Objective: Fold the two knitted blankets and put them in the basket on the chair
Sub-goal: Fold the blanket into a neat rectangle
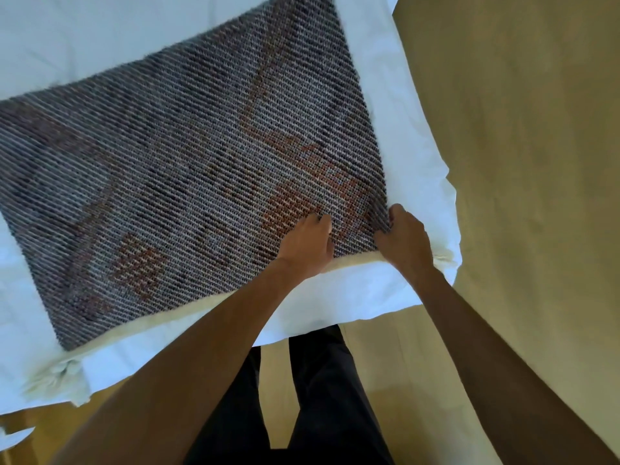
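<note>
I count one grey knitted blanket [188, 169] with orange patterning, spread flat on the bed [379, 290], and my two hands at its near right corner. My right hand [404, 238] clamps that corner, fingers curled round the edge. My left hand [308, 243] rests on the knit just beside it, fingers bent; whether it pinches I cannot tell. One cream strip [151, 328] peeks from under the blanket's near edge, mostly hidden. The blanket's left side is cut off

Grey knitted blanket [174, 182] flat on white sheet [369, 293] — left grip [307, 245], right grip [406, 241] at its corner
</note>
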`<state>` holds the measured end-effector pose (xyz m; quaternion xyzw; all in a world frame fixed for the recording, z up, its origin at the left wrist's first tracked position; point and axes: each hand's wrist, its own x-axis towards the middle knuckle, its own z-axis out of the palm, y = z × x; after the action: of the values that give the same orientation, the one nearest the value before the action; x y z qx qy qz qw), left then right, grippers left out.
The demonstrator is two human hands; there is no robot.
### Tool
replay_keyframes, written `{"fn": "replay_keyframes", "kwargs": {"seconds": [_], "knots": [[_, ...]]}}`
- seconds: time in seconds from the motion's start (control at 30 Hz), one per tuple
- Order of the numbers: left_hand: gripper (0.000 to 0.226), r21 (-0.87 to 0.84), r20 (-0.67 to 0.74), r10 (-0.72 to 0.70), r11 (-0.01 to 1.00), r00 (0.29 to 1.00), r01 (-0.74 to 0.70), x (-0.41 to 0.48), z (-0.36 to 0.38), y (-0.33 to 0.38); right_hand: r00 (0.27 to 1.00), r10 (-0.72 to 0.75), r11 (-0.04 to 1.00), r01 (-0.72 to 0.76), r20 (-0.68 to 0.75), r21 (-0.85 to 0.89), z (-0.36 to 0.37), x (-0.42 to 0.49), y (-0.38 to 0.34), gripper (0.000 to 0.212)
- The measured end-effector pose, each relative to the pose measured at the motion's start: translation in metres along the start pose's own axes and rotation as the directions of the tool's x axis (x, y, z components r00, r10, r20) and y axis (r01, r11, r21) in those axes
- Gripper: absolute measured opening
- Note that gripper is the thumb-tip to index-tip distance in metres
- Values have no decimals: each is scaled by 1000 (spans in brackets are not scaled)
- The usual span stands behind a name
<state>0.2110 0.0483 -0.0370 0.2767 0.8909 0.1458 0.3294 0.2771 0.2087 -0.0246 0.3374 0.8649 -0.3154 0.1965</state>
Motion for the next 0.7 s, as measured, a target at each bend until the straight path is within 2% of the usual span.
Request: {"fn": "replay_keyframes", "kwargs": {"seconds": [0.1, 0.2, 0.27, 0.5, 0.7], "knots": [[22, -185, -114, -39, 983, 993, 17, 14, -21, 6, 987, -157, 987, 156, -18, -50, 6, -22, -26, 18], [32, -453, -192, -168, 889, 967, 65, 29, -47, 13, 976, -218, 976, 218, 15, 18, 17, -45, -55, 22], [32, -556, -224, -247, 827, 943, 85, 39, -64, 12, 967, -249, 968, 247, 55, 37, 27, -57, -72, 27], [24, -458, -284, -381, 860, 880, 225, 46, -116, -26, 933, -354, 935, 352, 70, 38, 69, -99, -115, 26], [15, -538, -294, -500, 791, 815, 291, 17, -133, -79, 908, -414, 910, 413, 61, 20, 105, -123, -146, 17]]}}
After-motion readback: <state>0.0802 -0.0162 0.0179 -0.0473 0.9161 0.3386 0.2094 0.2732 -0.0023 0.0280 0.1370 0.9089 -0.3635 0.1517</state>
